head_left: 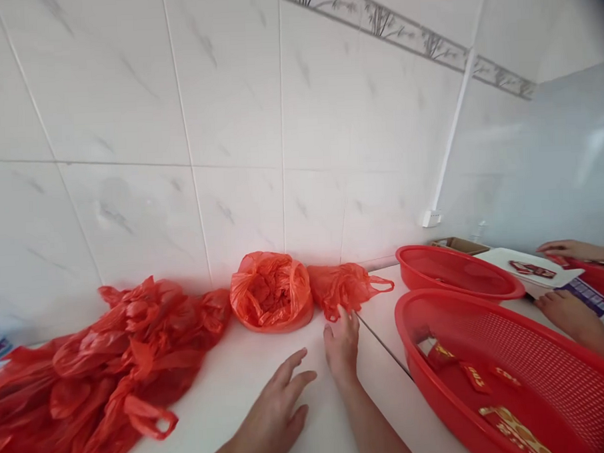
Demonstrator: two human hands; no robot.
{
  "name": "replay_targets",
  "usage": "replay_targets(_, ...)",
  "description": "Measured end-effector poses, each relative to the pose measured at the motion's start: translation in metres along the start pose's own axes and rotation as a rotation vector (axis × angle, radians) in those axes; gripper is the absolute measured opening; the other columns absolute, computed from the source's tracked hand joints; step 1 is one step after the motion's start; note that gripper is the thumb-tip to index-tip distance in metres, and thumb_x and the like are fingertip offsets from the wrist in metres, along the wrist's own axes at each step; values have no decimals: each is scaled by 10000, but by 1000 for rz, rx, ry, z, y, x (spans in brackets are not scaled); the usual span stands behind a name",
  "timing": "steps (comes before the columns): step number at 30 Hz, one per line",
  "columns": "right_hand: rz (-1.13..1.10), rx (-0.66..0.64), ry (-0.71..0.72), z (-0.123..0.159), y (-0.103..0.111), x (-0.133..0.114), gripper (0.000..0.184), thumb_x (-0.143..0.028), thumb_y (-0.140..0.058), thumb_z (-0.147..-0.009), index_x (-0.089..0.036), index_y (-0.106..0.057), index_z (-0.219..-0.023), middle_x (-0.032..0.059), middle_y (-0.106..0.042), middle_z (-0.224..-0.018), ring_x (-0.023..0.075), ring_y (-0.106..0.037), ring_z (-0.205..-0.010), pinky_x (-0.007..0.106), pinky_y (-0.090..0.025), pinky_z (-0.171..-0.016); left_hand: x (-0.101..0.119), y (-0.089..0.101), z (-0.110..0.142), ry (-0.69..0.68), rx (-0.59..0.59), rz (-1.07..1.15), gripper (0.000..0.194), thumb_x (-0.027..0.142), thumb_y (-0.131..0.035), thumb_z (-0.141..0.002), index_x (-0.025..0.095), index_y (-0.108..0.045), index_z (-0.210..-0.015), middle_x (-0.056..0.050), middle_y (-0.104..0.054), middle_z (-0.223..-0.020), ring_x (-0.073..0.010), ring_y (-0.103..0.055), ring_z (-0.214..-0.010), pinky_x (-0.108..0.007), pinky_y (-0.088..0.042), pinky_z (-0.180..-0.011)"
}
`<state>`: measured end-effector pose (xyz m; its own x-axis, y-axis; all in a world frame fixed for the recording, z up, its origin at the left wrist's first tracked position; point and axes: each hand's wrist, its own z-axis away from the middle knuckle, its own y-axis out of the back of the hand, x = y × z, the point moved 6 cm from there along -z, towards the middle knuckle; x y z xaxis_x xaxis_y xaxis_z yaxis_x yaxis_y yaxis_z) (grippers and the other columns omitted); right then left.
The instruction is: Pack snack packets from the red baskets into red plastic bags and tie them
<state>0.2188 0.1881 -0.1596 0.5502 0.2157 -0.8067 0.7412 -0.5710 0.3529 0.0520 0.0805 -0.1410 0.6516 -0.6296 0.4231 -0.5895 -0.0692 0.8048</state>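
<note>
My left hand (275, 411) lies flat on the white counter (229, 390) with its fingers stretched out and apart, holding nothing. My right hand (341, 341) reaches forward, fingers extended, its fingertips touching the lower edge of a small crumpled red plastic bag (344, 286) against the tiled wall. Just left of that bag sits a fuller, open-topped red plastic bag (271, 291).
A big heap of red plastic bags (102, 362) covers the counter at left. A red mesh basket (513, 377) holding several red packets stands at right, a second red basket (457, 272) behind it. Another person's hands (568, 311) rest at the far right near cards.
</note>
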Motion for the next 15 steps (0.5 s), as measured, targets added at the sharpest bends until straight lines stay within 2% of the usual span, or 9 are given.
replay_targets(2, -75, 49, -44, -12, 0, 9, 585, -328, -377, -850, -113, -304, -1390, 179, -242, -1490, 292, -190, -1398, 453, -234, -1105, -9, -20, -31, 32, -13, 67, 661, 29, -508, -686, 296, -466, -1289, -39, -350, -1503, -213, -408, -1332, -378, -392, -1087)
replay_targets(5, -148, 60, -80, -31, 0, 19, 568, -326, -314, -875, -88, -290, -1391, 182, -297, -1480, 265, -243, -1388, 416, -233, -1109, -17, -43, -71, 59, -4, 62, 750, 57, -531, -656, 263, -395, -1364, -58, -315, -1523, -226, -337, -1376, -400, -351, -1113)
replay_targets(8, -161, 47, -94, -49, -3, 24, 543, -325, -287, -884, -106, -340, -1379, 160, -380, -1451, 252, -344, -1346, 373, -299, -1074, -21, -58, -103, 67, 23, 32, 797, 55, -515, -645, 201, -344, -1410, -96, -192, -1570, -260, -246, -1415, -430, -328, -1121)
replay_targets(12, -190, -54, -134, -61, -8, 30, 543, -434, -246, -910, -183, -446, -1348, 84, -579, -1292, 250, -542, -1179, 299, -454, -875, -26, -68, -134, 47, 54, 20, 754, 46, -440, -733, 154, -261, -1458, -93, -89, -1589, -246, -87, -1450, -455, -223, -1161)
replay_targets(15, -189, -182, -93, -64, -13, 31, 462, -442, -319, -898, -212, -635, -1144, 16, -703, -1032, 209, -636, -975, 254, -451, -768, -32, -74, -151, 44, 47, 31, 810, 90, -491, -749, 183, -181, -1492, -47, -92, -1591, -226, -38, -1453, -411, -171, -1180)
